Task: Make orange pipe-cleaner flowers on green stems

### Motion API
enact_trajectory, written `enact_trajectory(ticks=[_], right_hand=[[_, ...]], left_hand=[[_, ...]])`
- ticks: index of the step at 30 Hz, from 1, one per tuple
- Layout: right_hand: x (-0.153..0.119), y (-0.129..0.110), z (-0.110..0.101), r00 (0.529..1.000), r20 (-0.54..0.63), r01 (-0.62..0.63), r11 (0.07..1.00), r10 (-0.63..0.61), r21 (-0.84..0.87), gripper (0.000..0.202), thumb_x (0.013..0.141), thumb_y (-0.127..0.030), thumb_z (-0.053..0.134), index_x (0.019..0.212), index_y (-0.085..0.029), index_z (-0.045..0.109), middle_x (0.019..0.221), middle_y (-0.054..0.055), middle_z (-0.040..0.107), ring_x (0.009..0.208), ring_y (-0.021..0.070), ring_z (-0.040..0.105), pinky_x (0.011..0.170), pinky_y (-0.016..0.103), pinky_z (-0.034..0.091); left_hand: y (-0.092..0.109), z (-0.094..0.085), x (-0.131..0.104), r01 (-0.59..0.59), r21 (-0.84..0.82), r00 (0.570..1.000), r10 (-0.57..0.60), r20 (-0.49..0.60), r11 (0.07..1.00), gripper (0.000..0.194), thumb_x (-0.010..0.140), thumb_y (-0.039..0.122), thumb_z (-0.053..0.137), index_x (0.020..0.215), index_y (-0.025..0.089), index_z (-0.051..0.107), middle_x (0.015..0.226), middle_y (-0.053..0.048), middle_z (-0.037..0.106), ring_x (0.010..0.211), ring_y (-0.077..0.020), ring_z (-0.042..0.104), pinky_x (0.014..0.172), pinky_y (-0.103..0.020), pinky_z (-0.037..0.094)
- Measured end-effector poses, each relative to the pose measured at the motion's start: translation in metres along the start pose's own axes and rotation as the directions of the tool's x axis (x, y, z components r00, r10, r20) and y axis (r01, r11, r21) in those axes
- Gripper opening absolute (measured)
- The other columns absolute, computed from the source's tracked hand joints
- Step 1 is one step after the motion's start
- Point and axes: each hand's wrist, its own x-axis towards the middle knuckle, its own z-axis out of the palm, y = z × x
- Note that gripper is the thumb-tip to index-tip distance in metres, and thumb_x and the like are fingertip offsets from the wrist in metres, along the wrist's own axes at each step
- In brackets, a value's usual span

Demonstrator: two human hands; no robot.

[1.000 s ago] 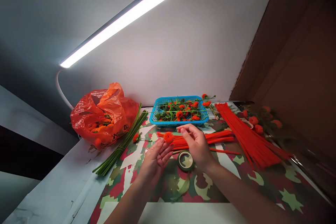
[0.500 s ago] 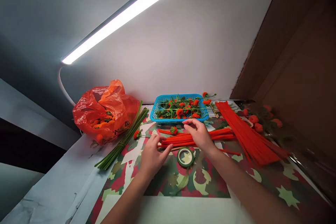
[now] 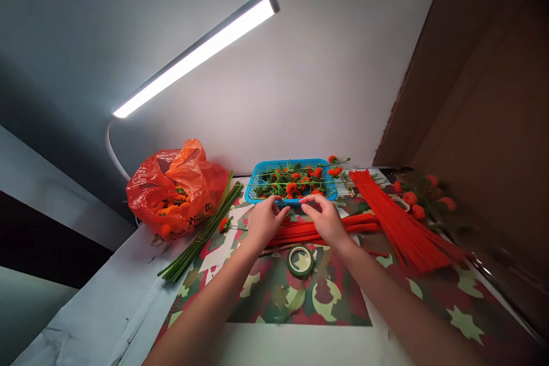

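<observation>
My left hand (image 3: 265,222) is just in front of the blue basket (image 3: 293,201), its fingers curled and thumb pointing right. Beside it, my right hand (image 3: 325,220) hovers over the red stems (image 3: 355,223), with thumb and forefinger near each other. Both sets of fingertips are near the basket's front rim; anything between them is too small to make out. Red flowers with green stems (image 3: 291,188) fill the basket. A roll of green tape (image 3: 300,261) lies below the hands on the patterned sheet (image 3: 274,297). One red flower (image 3: 223,225) rests left of my left hand.
At the left stand a red plastic bag (image 3: 201,174) of orange flowers and a bundle of green stems (image 3: 201,240). A large red bundle (image 3: 398,223) and more red flowers (image 3: 418,211) lie at the right. A lit lamp (image 3: 197,54) hangs above.
My left hand has moved up and right, close to my right hand. The small flower between the hands is now hidden. The view has shifted slightly.
</observation>
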Motion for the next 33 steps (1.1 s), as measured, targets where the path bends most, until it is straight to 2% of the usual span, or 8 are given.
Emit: enact_trajectory(ticks=[4, 9, 13, 16, 19, 23, 29, 33], right_hand=[[0.004, -0.006, -0.007, 1.000, -0.003, -0.005, 1.000, 0.005, -0.003, 0.020, 0.071, -0.036, 0.057, 0.076, -0.017, 0.064, 0.080, 0.004, 0.061, 0.070, 0.0165, 0.056, 0.064, 0.029, 0.047], [0.006, -0.009, -0.008, 1.000, -0.019, -0.020, 1.000, 0.020, -0.006, 0.021, 0.071, -0.037, 0.060, 0.076, -0.017, 0.064, 0.075, 0.003, 0.063, 0.068, 0.0163, 0.058, 0.063, 0.029, 0.047], [-0.002, -0.015, -0.001, 0.918, 0.276, -0.332, 0.932, 0.284, 0.146, 0.037, 0.073, -0.048, 0.065, 0.092, -0.017, 0.059, 0.077, 0.003, 0.067, 0.054, 0.0127, 0.061, 0.053, 0.026, 0.048], [-0.009, -0.020, 0.005, 0.835, 0.475, -0.445, 0.849, 0.277, 0.287, 0.044, 0.071, -0.050, 0.069, 0.100, -0.019, 0.057, 0.076, 0.001, 0.067, 0.056, 0.0123, 0.065, 0.059, 0.028, 0.053], [-0.014, -0.023, 0.008, 0.867, 0.474, -0.354, 0.862, 0.156, 0.363, 0.040, 0.065, -0.044, 0.076, 0.091, -0.017, 0.061, 0.075, -0.002, 0.065, 0.061, 0.0118, 0.065, 0.066, 0.029, 0.055], [-0.023, -0.032, 0.009, 0.930, 0.368, -0.085, 0.963, -0.015, 0.256, 0.036, 0.062, -0.029, 0.079, 0.093, -0.017, 0.064, 0.085, 0.002, 0.068, 0.074, 0.0145, 0.066, 0.072, 0.030, 0.055], [-0.042, -0.052, 0.012, 0.900, 0.370, 0.210, 0.973, -0.232, 0.098, 0.031, 0.066, -0.016, 0.072, 0.096, -0.019, 0.066, 0.088, 0.002, 0.070, 0.076, 0.0156, 0.067, 0.070, 0.028, 0.055], [-0.044, -0.058, 0.009, 0.880, 0.410, 0.221, 0.971, -0.241, 0.095, 0.030, 0.068, -0.016, 0.070, 0.098, -0.020, 0.067, 0.088, 0.002, 0.070, 0.077, 0.0159, 0.067, 0.072, 0.029, 0.055]], left_hand=[[0.002, -0.001, 0.018, -0.024, -0.077, 1.000, 0.024, 0.007, 0.997, 0.005, 0.067, 0.026, 0.074, 0.068, 0.021, 0.071, 0.059, -0.002, 0.064, 0.061, -0.0183, 0.057, 0.062, -0.026, 0.041], [0.010, -0.027, 0.010, -0.016, -0.263, 1.000, 0.018, 0.005, 0.965, 0.019, 0.070, 0.037, 0.071, 0.073, 0.018, 0.073, 0.067, -0.005, 0.071, 0.058, -0.0168, 0.061, 0.053, -0.024, 0.046], [0.014, -0.044, -0.019, -0.047, -0.364, 0.994, 0.009, -0.106, 0.930, 0.021, 0.071, 0.037, 0.071, 0.080, 0.018, 0.073, 0.069, -0.004, 0.071, 0.059, -0.0155, 0.063, 0.056, -0.025, 0.050], [0.012, -0.050, -0.043, -0.124, -0.403, 0.985, 0.065, -0.157, 0.907, 0.014, 0.065, 0.031, 0.077, 0.073, 0.020, 0.074, 0.073, -0.004, 0.072, 0.067, -0.0185, 0.065, 0.064, -0.028, 0.053], [0.007, -0.056, -0.061, -0.194, -0.338, 0.970, 0.127, -0.208, 0.921, 0.007, 0.066, 0.024, 0.077, 0.073, 0.024, 0.075, 0.076, -0.004, 0.073, 0.074, -0.0202, 0.065, 0.073, -0.029, 0.052], [0.005, -0.058, -0.072, -0.059, -0.181, 0.990, 0.034, -0.140, 0.982, 0.008, 0.069, 0.026, 0.075, 0.077, 0.024, 0.077, 0.076, -0.004, 0.073, 0.072, -0.0211, 0.065, 0.071, -0.028, 0.049], [0.005, -0.050, -0.076, -0.163, -0.172, 0.983, 0.174, 0.050, 0.971, 0.010, 0.077, 0.030, 0.068, 0.074, 0.025, 0.076, 0.075, -0.006, 0.072, 0.075, -0.0233, 0.062, 0.074, -0.030, 0.046], [0.005, -0.053, -0.076, -0.209, -0.200, 0.960, 0.239, 0.143, 0.957, 0.021, 0.082, 0.032, 0.061, 0.069, 0.025, 0.075, 0.067, -0.006, 0.070, 0.072, -0.0227, 0.060, 0.074, -0.031, 0.045]])
